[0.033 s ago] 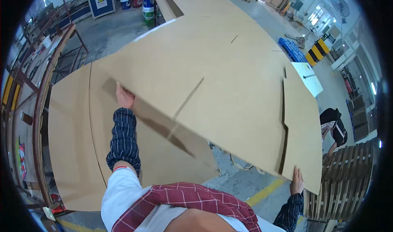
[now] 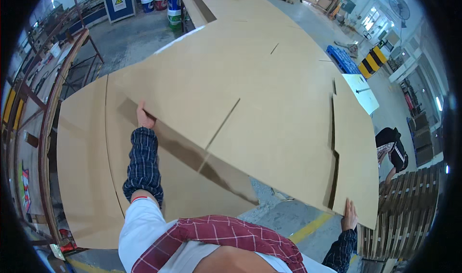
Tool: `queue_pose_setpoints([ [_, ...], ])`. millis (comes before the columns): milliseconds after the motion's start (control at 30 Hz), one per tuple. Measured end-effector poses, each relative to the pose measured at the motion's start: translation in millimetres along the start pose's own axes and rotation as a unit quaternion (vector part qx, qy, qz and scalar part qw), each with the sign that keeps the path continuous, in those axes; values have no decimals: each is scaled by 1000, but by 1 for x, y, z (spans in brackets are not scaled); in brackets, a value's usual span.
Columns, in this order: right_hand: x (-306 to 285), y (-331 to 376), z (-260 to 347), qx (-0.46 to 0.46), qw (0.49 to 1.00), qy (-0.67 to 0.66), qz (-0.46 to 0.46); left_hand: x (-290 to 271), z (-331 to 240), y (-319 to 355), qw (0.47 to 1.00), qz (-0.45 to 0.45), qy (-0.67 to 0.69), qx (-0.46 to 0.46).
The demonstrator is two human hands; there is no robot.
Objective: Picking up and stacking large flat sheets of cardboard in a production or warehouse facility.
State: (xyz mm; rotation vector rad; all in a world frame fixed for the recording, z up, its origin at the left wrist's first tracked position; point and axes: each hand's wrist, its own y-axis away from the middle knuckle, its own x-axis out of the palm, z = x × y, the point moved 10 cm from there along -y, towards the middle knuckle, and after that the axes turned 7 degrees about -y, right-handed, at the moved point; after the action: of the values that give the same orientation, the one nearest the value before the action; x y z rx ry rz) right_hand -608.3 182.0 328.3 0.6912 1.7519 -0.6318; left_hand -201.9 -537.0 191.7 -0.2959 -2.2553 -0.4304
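A large brown cardboard sheet (image 2: 274, 128) with slits spans the view before me, its near edge raised. At the left part of that edge, my left hand (image 2: 146, 116) is closed round it, thumb on top. My right hand (image 2: 350, 216) grips the near right corner area, fingers over the top face and the thumb hidden. Beside the right hand, a stepped slot separates a narrower flap (image 2: 355, 157) from the main panel. Under the raised edge lies another cardboard sheet (image 2: 86, 162) with a long crease, partly in shadow.
A metal-framed rack (image 2: 48, 114) runs along the left. Paint buckets (image 2: 175, 8) and a blue-framed warning board (image 2: 119, 2) stand at the far left. To the right, a person (image 2: 392, 148) bends near stacked cardboard (image 2: 402, 213). A blue pallet (image 2: 342, 58) lies farther back.
The near edge of the raised cardboard sheet has shifted slightly down and towards me, with my left hand still on it. My right hand has barely moved.
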Motion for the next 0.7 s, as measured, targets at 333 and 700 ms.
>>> queue_pose_setpoints([
  [333,16,37,52,-3,999,-25,-20,7,-178,80,943,10,-289,163],
  [700,-35,56,414,-360,899,-238,-72,-13,-395,397,560,-88,-741,359],
])
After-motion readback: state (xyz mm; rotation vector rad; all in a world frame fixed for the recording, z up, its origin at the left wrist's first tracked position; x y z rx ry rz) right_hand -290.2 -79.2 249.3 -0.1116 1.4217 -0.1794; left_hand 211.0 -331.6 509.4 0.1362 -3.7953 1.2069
